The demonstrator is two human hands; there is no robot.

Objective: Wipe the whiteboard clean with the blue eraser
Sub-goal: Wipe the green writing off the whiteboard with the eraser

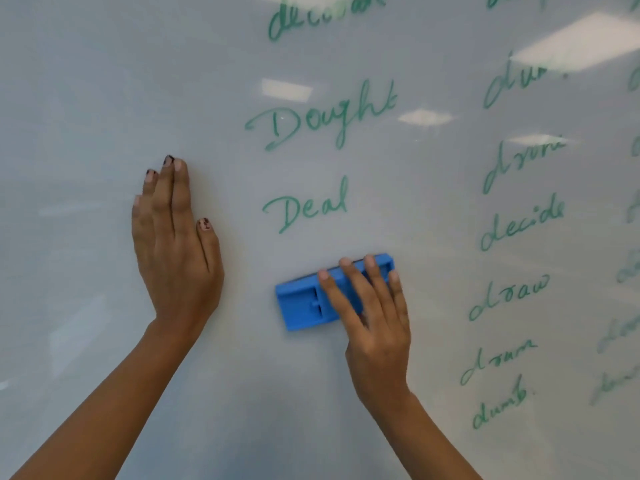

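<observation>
Under our right hand [375,334] the blue eraser [303,304] lies against the whiteboard [104,81]. Its long axis runs nearly level, tilted so the right end sits higher than the left. Our 4 fingers [358,285] reach over its right half and hook the upper edge, gripping it; the thumb is hidden. Its left half juts out bare toward our left hand [173,251], which rests flat on the board, fingers straight and holding nothing, apart from the eraser. Just above the eraser, right of our left hand's fingers, stands the green word "Deal" [306,206].
</observation>
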